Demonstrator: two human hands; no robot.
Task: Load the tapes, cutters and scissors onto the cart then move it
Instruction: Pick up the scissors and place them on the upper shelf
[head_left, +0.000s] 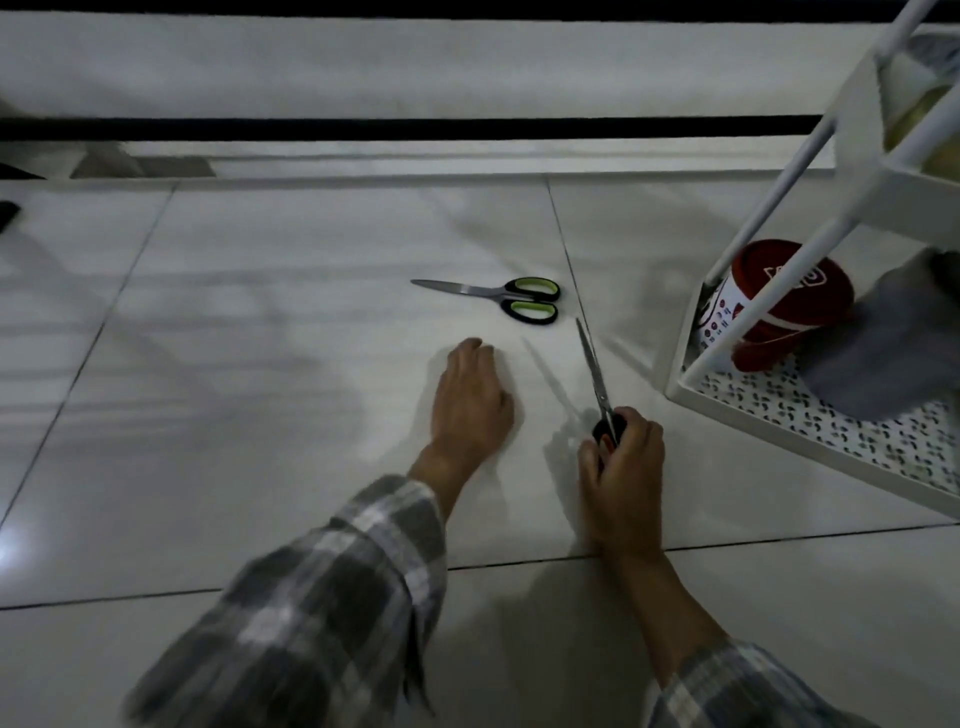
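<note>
A pair of scissors with green and black handles (506, 296) lies on the tiled floor, blades pointing left. My left hand (470, 402) rests flat on the floor just below them, holding nothing. My right hand (621, 465) grips the dark handle of a second pair of scissors (595, 376), whose closed blades point up and away from me. The white cart (779, 421) stands at the right, its bottom shelf close to my right hand.
On the cart's patterned bottom shelf lie a red and white container (774, 306) on its side and a grey cloth (888, 343). A white wall with a dark stripe (395, 127) runs along the back. A dark object (6, 213) sits at the far left edge.
</note>
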